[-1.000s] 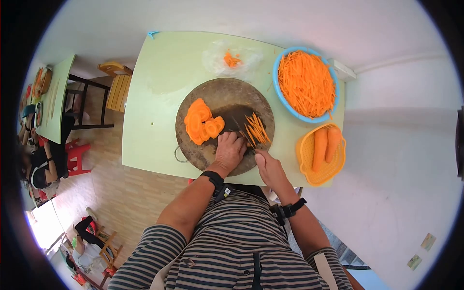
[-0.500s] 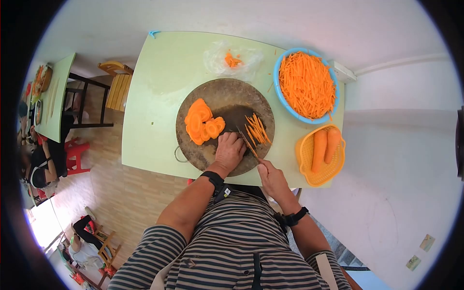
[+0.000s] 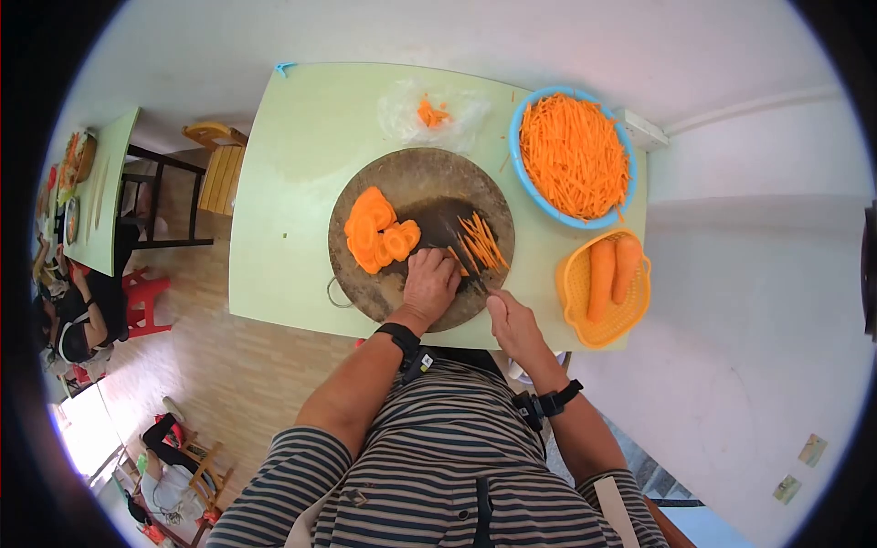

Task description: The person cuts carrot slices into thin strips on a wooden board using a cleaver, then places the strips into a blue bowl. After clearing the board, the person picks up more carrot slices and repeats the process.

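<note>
On the round chopping board [image 3: 375, 297], my left hand [image 3: 431, 285] presses down with bent fingers on carrot slices, mostly hidden beneath it. A bit of orange [image 3: 457, 259] shows at its fingertips. My right hand [image 3: 519, 331] grips the handle of a knife [image 3: 475, 276]; its dark blade is beside the left fingertips and hard to see against the board. Cut carrot strips [image 3: 482, 241] lie just right of the blade. Overlapping carrot slices [image 3: 373, 230] rest on the board's left part, above and left of my left hand.
A blue basin [image 3: 517, 164] heaped with carrot shreds [image 3: 574, 155] stands at the back right. Below it, a yellow basket [image 3: 630, 315] holds two whole carrots. A clear plastic bag [image 3: 461, 123] with carrot bits lies behind the board on the green table [image 3: 283, 183]. People sit at the far left.
The knife has shifted slightly and its blade now shows darker, with an orange piece visible between it and my left fingertips. My left hand stays nearly in place. The whole view has shifted slightly.
</note>
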The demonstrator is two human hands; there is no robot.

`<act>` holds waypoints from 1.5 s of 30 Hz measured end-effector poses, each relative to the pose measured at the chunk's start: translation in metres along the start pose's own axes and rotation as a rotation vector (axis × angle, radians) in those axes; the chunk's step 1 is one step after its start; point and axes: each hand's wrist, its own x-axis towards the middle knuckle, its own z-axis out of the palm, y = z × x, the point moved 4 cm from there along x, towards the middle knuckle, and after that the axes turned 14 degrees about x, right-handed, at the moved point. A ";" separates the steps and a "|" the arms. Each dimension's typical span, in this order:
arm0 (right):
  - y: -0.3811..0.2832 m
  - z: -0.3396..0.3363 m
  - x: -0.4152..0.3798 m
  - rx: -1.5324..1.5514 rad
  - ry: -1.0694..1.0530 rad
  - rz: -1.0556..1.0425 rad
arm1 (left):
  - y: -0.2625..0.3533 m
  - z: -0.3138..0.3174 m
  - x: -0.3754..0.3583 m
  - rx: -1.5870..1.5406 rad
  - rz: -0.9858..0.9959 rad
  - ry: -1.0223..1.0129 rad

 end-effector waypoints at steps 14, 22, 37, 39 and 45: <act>0.005 0.011 0.022 -0.001 0.004 -0.010 | 0.001 -0.002 0.000 0.006 0.013 -0.025; 0.005 0.000 -0.001 0.034 0.002 0.080 | -0.001 -0.004 0.001 -0.047 -0.022 0.025; 0.007 0.007 0.006 -0.066 -0.013 -0.060 | -0.001 0.000 -0.001 -0.029 -0.031 -0.036; 0.003 0.009 0.007 -0.029 -0.012 -0.044 | -0.002 -0.001 0.000 -0.070 -0.025 -0.024; 0.002 0.007 -0.012 -0.091 -0.041 -0.041 | -0.002 -0.001 -0.001 -0.032 -0.024 -0.028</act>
